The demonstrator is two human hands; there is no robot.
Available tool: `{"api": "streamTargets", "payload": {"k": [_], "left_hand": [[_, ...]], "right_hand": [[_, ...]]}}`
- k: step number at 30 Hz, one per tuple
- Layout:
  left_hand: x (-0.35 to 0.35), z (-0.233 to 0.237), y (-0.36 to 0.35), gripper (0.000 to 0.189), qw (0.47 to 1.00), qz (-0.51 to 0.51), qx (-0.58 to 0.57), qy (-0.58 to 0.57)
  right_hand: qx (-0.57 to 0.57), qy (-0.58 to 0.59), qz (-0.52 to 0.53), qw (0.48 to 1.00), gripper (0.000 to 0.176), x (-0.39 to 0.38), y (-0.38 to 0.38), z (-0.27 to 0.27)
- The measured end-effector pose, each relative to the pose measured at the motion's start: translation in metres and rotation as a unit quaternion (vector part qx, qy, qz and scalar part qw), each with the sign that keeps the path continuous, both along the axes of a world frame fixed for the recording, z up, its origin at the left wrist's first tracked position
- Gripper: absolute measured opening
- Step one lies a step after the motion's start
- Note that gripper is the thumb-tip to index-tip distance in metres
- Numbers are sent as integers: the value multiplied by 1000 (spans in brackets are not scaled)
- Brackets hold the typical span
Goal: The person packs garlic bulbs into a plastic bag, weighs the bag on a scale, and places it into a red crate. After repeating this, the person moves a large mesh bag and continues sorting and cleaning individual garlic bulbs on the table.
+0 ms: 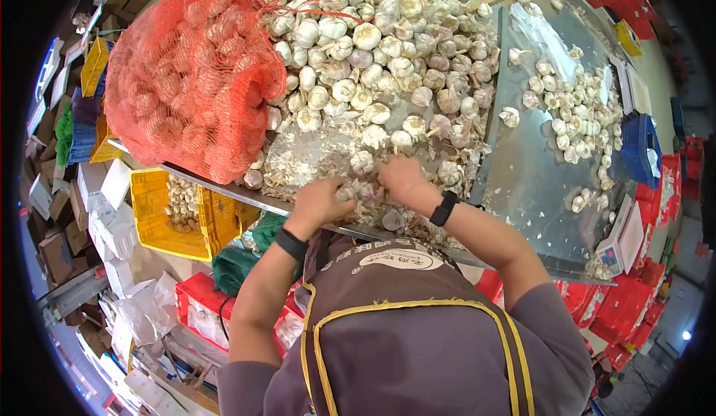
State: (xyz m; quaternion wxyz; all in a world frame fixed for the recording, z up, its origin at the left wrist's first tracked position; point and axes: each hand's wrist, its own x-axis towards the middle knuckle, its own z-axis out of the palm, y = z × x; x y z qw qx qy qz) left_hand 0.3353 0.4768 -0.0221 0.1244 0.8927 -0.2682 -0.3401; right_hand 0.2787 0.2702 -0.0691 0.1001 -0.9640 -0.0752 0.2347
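At the near edge of the metal table my left hand (321, 204) is closed, its fingers wrapped round a garlic bulb (346, 193). My right hand (403, 180) is just to the right, fingers curled together and pointing toward the left hand. What sits in its fingertips, if anything, is too small to make out. A white garlic bulb (362, 162) lies just beyond the two hands. Loose papery garlic skins (298, 158) cover the table around them. Farther back spreads a big heap of garlic bulbs (365, 37).
A full red mesh sack (190, 80) of garlic leans at the table's left. Below it stands a yellow crate (142, 211) with garlic inside. On the right, more bulbs (570, 117) lie on a metal surface (514, 192), near a blue basket (634, 147) and a white scale (620, 241).
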Motion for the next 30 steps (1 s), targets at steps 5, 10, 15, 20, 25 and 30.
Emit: {"api": "streamTargets", "payload": {"k": [5, 10, 15, 20, 25, 30], "left_hand": [[12, 22, 25, 50, 870, 222, -366, 244], [-16, 58, -15, 55, 857, 201, -466, 88], [-36, 76, -70, 48, 905, -54, -418, -64], [-24, 65, -61, 44, 918, 15, -395, -23], [-28, 6, -43, 35, 979, -47, -184, -80], [-35, -34, -44, 29, 975, -138, -82, -152]], "right_hand": [[363, 182, -175, 897, 44, 9, -47, 35], [809, 372, -303, 341, 57, -22, -41, 34], [836, 322, -427, 125, 53, -58, -28, -4], [907, 65, -329, 255, 53, -88, -114, 3], [969, -143, -197, -35, 74, -86, -219, 53], [875, -213, -430, 64, 64, -68, -222, 7]]}}
